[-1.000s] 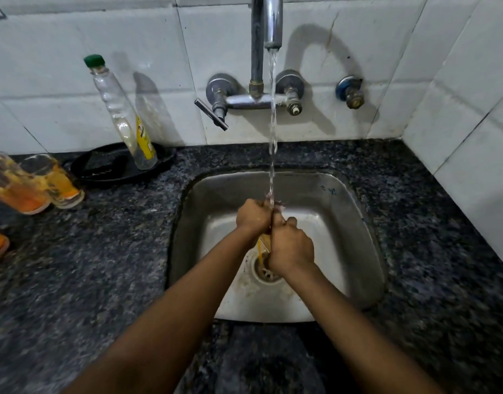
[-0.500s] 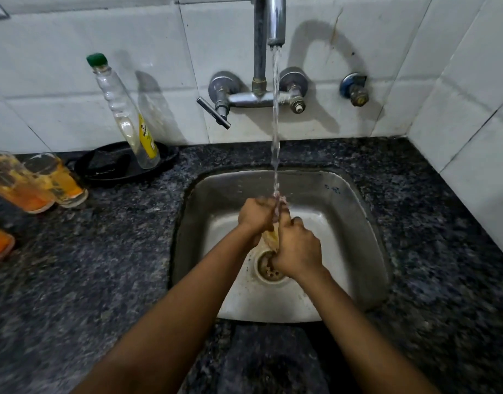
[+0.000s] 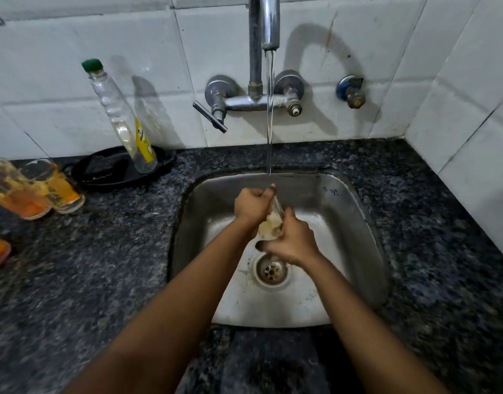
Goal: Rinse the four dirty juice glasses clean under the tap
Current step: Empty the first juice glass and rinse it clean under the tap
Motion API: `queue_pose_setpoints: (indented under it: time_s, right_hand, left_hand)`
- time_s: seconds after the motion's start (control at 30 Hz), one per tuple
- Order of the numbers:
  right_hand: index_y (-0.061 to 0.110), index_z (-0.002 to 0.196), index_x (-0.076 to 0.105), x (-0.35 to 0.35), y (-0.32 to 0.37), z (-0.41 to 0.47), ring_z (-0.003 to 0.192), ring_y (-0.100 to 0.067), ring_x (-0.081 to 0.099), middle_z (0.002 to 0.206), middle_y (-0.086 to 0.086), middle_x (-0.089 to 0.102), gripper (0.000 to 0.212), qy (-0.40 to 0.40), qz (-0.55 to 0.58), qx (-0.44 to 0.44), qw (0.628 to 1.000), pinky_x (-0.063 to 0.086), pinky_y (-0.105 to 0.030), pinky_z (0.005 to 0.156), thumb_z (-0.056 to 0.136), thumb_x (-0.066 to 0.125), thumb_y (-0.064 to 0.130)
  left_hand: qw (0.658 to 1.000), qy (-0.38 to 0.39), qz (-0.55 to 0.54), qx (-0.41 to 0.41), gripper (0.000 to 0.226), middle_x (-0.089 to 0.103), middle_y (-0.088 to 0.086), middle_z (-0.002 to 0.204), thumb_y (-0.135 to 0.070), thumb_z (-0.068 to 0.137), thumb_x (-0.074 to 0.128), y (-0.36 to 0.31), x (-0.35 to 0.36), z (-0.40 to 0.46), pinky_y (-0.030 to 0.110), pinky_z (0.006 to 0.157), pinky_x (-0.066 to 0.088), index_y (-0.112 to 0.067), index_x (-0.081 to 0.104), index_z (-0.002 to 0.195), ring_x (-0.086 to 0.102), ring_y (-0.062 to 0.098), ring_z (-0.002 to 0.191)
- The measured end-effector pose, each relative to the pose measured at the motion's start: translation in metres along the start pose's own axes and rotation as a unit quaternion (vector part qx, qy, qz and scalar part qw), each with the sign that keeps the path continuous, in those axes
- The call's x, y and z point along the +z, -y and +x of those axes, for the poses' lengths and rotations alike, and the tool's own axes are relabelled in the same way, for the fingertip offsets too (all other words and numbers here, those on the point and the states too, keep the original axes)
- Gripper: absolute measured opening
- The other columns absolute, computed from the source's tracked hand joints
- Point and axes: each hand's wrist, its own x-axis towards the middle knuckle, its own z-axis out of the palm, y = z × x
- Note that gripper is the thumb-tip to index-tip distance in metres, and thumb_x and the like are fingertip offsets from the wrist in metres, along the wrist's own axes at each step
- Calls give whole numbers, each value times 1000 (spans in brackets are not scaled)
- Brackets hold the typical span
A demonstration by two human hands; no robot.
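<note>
left fingers [image 3: 268, 191] curled round the rim end of a clear juice-streaked drinking glass [image 3: 271, 223]; right hand [image 3: 291, 241] wraps its base; left hand [image 3: 251, 204] sits farther back; glass tilted over the steel sink [image 3: 355, 228], long axis running from under the water stream [image 3: 269, 115] toward the body; smooth wet glass, likely slippery; two orange-filmed glasses [image 3: 34, 189] wait on speckled dark granite [image 3: 102, 265] at far left.
</note>
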Motion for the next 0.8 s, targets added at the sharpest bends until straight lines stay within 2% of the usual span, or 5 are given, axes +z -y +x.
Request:
queue_pose_setpoints:
  time_s: [0.1,0.17,0.4,0.63,0.8]
  right_hand:
    - [9,101,64,-18,-3,4,75,-28,68,94,-18,68,27,220,460,101,854,59,-37,64,76,66,18]
    - [7,98,65,-21,-4,8,73,-27,69,87,-16,70,29,256,514,94,813,60,-35,63,72,65,20]
    - [18,125,45,-27,21,46,99,-22,59,108,-4,59,75,-4,172,-70,983,52,-36,80,62,76,-8]
    - [14,121,52,-40,27,83,109,-29,55,118,-14,57,68,-116,-42,-235,964,49,-36,91,60,79,4]
    - [12,120,59,-38,28,86,114,-33,51,117,-12,59,61,-168,-152,-315,921,47,-49,91,62,73,1]
  left_hand:
    - [975,53,-206,-60,34,50,0,50,-31,90,56,-4,-9,3,24,50,40,-15,53,60,46,13,48]
    - [964,62,-250,-66,33,48,-3,49,-36,90,56,-6,-13,6,26,52,40,-18,54,63,44,12,47]
    - [959,139,85,234,48,53,1,54,-44,91,51,-47,-39,9,24,53,41,-8,57,59,49,11,49]
    - [734,310,547,256,64,55,5,129,-25,78,72,-53,-62,26,27,102,38,-14,45,134,52,20,118]
    - [743,197,585,259,33,57,16,126,-21,94,45,-57,-44,28,39,97,40,-8,53,124,51,32,119]
